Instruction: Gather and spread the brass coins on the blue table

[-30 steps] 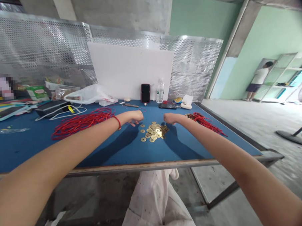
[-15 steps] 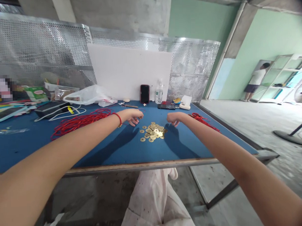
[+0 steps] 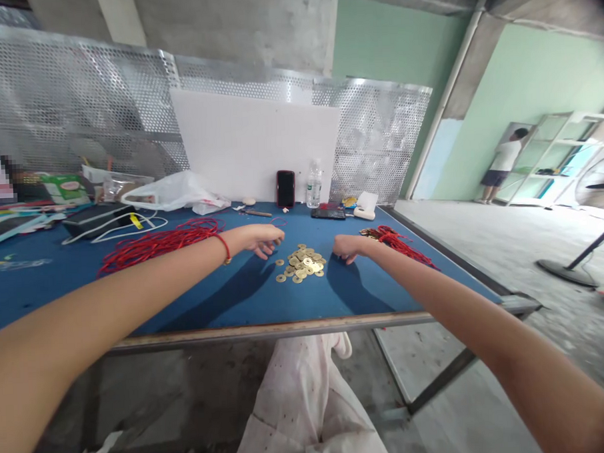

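A loose pile of brass-coloured coins with holes [image 3: 304, 263] lies on the blue tabletop [image 3: 285, 306] between my hands. Left of the pile, my left hand [image 3: 262, 240] hovers with bent, closed fingers; whatever it may hold is too small to make out. It wears a red string bracelet [image 3: 225, 246]. On the pile's right, my right hand [image 3: 347, 247] is closed, fingertips pointing down near the table and largely hidden. Many red cords [image 3: 150, 250] lie behind my left forearm. Another red cord bundle [image 3: 395, 241], with gold-coloured pieces at one end, rests beyond my right wrist.
A phone [image 3: 286, 188] leans upright against a white board [image 3: 258, 141] beside a clear bottle [image 3: 313, 184]. A dark flat device [image 3: 328, 214] and a white box [image 3: 364, 212] lie behind my right hand. Plastic bags [image 3: 168, 191] stand back left. A person [image 3: 502, 161] stands far right.
Both hands have come slightly nearer the table's front edge, the right one lower beside the pile. A loose coin at the pile's upper left no longer shows. The view has shifted slightly.
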The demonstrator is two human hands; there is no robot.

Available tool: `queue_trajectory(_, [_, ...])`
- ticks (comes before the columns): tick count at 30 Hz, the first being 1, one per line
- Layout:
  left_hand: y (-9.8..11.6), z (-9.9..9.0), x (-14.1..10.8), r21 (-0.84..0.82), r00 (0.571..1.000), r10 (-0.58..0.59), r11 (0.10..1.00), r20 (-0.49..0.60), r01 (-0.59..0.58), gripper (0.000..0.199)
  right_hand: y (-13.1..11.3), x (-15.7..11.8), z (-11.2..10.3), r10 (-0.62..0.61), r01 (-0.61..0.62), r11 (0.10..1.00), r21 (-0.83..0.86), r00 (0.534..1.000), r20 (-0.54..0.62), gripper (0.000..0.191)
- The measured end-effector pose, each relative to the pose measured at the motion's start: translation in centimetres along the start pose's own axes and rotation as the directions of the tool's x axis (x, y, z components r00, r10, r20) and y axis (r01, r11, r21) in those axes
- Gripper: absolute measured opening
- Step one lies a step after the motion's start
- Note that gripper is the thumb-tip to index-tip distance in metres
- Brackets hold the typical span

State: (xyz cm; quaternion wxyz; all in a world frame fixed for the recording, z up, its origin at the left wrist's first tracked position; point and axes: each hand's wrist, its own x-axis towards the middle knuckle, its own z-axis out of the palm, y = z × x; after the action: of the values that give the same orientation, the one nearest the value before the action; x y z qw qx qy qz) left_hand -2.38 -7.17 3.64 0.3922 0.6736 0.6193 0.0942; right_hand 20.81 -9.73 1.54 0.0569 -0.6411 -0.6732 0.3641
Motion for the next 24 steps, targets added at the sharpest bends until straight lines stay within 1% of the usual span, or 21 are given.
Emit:
queue_trajectory(1, [-0.5,-0.4,-0.2,-0.039,1.000,-0.011,0.999,0.029,0.012,0.020,0.6,-0.5,-0.2,0.009,-0.009,0.999,0.054,1.000,-0.004,0.014])
queue_trajectory(2, [-0.8,-0.4,-0.5,-0.064,0.999,-0.024,0.998,0.048,0.027,0.023,0.8,-1.0,-0.1,0.010,-0.012,0.991,0.135,1.000,0.016,0.014])
queue_trajectory(3, [-0.8,-0.3,-0.6,-0.090,0.995,-0.033,0.995,0.089,0.041,0.026,0.7,-1.4,0.1,0.001,-0.012,0.976,0.216,0.999,0.051,0.015])
queue_trajectory(5, [0.0,0.7,-0.8,-0.138,0.986,-0.043,0.988,0.163,0.066,0.030,-0.4,-1.8,0.8,-0.044,-0.004,0.938,0.347,0.991,0.129,0.017])
queue_trajectory(6, [0.6,1.2,-0.8,-0.155,0.983,-0.046,0.985,0.180,0.075,0.031,-1.2,-1.8,1.1,-0.062,0.003,0.929,0.371,0.987,0.147,0.018])
queue_trajectory(8, [1.7,1.9,-0.7,-0.146,0.979,-0.035,0.987,0.200,0.065,0.033,-2.7,-1.6,1.7,-0.062,0.012,0.925,0.379,0.991,0.120,0.016])
queue_trajectory(9, [2.0,1.9,-0.6,-0.140,0.977,-0.035,0.988,0.208,0.066,0.033,-3.2,-1.6,1.7,-0.050,0.005,0.927,0.375,0.993,0.108,0.014])
queue_trajectory(11, [1.8,1.2,-0.6,-0.143,0.973,-0.036,0.987,0.226,0.070,0.034,-3.3,-1.9,1.4,-0.010,-0.034,0.923,0.384,0.994,0.111,0.009])
queue_trajectory(13, [0.9,-0.2,-0.7,-0.151,0.974,-0.027,0.987,0.224,0.062,0.036,-2.5,-2.5,0.6,0.040,-0.083,0.898,0.432,0.993,0.108,0.004])
queue_trajectory(15, [-0.2,-1.5,-0.9,-0.138,0.983,-0.011,0.990,0.185,0.037,0.040,-1.4,-3.3,0.0,0.088,-0.116,0.856,0.504,0.993,0.079,0.002])
queue_trajectory(17, [-0.8,-2.0,-1.1,-0.151,0.986,-0.047,0.986,0.158,0.071,0.044,-0.8,-3.7,-0.2,0.115,-0.129,0.822,0.555,0.992,0.061,0.002])
queue_trajectory(19, [-0.4,-1.5,-1.1,-0.170,0.984,-0.077,0.980,0.162,0.104,0.047,-1.1,-3.5,0.1,0.103,-0.121,0.808,0.577,0.993,0.065,0.003])
queue_trajectory(20, [0.1,-0.9,-1.1,-0.173,0.982,-0.072,0.979,0.175,0.103,0.046,-1.5,-3.2,0.4,0.078,-0.107,0.806,0.582,0.994,0.074,0.004])
queue_trajectory(22, [1.2,0.2,-1.0,-0.165,0.975,-0.026,0.984,0.222,0.064,0.042,-2.6,-2.6,1.0,0.019,-0.076,0.807,0.586,0.994,0.103,0.005])
queue_trajectory(24, [2.0,1.0,-1.0,-0.175,0.970,0.000,0.984,0.245,0.044,0.040,-3.4,-2.1,1.4,-0.017,-0.063,0.814,0.577,0.991,0.132,0.007])
